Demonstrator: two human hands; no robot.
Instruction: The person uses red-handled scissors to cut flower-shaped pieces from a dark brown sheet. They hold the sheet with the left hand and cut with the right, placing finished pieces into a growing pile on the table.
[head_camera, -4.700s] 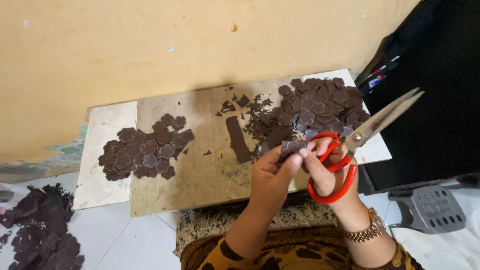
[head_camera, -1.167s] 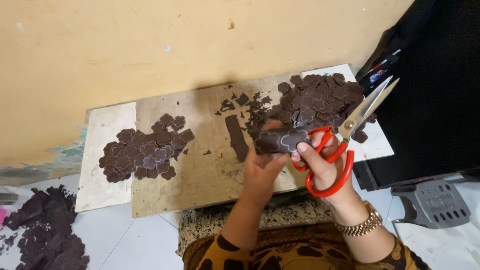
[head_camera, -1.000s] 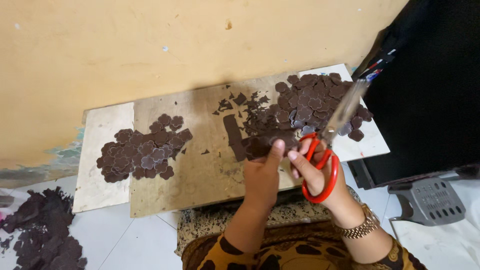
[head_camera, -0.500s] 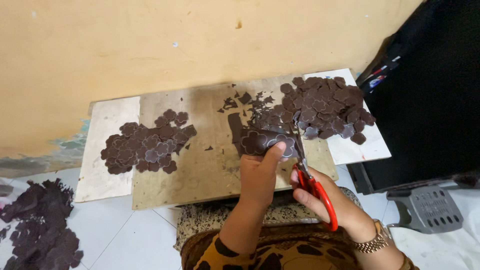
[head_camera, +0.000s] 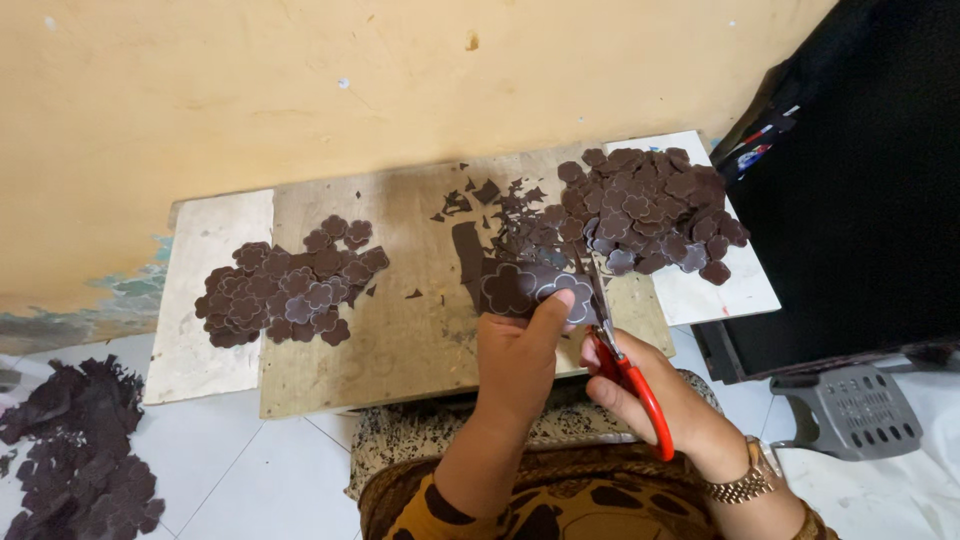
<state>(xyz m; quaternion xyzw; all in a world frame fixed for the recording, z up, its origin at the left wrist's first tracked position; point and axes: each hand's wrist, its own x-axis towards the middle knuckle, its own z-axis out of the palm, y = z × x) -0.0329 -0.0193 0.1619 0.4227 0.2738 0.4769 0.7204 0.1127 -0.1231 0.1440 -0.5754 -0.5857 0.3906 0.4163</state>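
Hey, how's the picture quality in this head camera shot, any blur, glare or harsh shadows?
Head view: light is soft and even, with no glare; the flower-printed strip in the left hand is sharp, the scissors in the right hand look only slightly soft; the wooden board edges bow a little, suggesting wide-angle distortion; the black cloth at right is underexposed.

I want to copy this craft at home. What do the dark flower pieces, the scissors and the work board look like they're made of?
Flower pieces: thin, matte dark brown sheet, perhaps foam or leatherette; the strip bends softly in the left hand.
Scissors in the right hand: grey metal blades, glossy red plastic handles.
Board: bare, worn plywood, probably.
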